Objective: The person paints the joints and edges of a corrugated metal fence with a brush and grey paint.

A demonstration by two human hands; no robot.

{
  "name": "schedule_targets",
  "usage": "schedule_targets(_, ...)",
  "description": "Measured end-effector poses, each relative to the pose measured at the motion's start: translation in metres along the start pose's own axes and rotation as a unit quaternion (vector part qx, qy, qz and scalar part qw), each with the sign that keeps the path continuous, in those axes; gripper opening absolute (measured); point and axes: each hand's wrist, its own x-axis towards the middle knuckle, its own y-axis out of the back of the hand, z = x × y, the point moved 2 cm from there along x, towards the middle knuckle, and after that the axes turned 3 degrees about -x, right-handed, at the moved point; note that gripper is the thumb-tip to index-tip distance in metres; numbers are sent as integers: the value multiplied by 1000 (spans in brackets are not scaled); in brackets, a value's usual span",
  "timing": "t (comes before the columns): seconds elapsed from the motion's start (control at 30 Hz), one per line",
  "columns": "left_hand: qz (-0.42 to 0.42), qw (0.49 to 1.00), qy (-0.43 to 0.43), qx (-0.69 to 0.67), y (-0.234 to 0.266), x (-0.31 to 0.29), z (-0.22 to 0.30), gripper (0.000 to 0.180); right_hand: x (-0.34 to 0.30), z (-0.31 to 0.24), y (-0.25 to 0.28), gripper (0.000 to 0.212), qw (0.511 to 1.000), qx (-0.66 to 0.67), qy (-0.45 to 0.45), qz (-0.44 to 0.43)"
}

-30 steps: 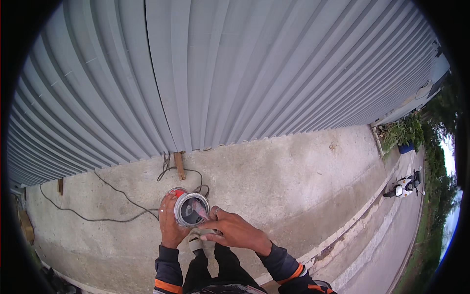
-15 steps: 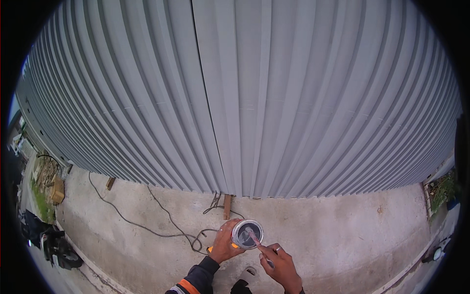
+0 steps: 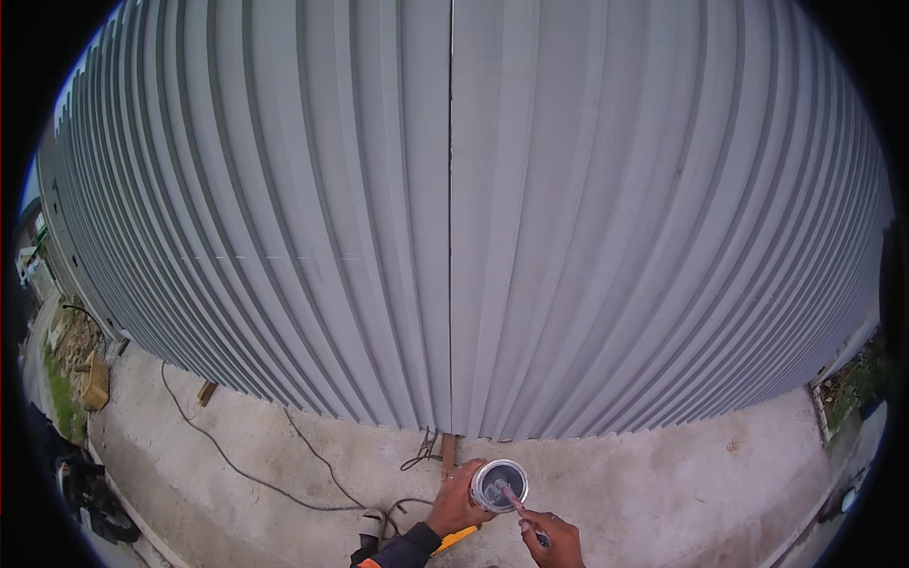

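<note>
My left hand (image 3: 454, 504) is wrapped round the side of an open round paint can (image 3: 476, 489). Inside the can, grey paint shows below the silvery rim. My right hand (image 3: 553, 542) grips a paintbrush (image 3: 512, 497) by its handle, with the brush's head down inside the can. Both hands are low in the picture, over the concrete. Ahead of them stands a tall grey ribbed metal wall (image 3: 530, 237), split by a narrow dark vertical gap.
A dark cable (image 3: 248, 476) winds over the concrete floor (image 3: 653, 492). A wooden block (image 3: 206, 393) and a brown wood piece (image 3: 449, 452) lie by the wall's foot. Something yellow (image 3: 458, 540) shows under my left hand. A motorcycle (image 3: 99, 502) stands at far left.
The view has swung up and left, so the wall's gap sits nearer the middle. Both hands appear lower, still holding the can and brush. A shoe has come into view left of my hands.
</note>
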Motion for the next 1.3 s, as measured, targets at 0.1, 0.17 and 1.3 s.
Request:
schedule_targets(0.1, 2, 1000, 0, -29, 43, 9, -35, 97, 21, -14, -50, 21, 997, 58, -30, 32)
schedule_targets(0.17, -8, 1000, -23, 19, 74, 6, -45, 99, 22, -25, -77, 19, 995, 76, -45, 53)
schedule_targets(1.3, -2, 998, -62, 19, 72, 9, 29, 97, 8, -58, -12, 39, 989, 37, 133, 56)
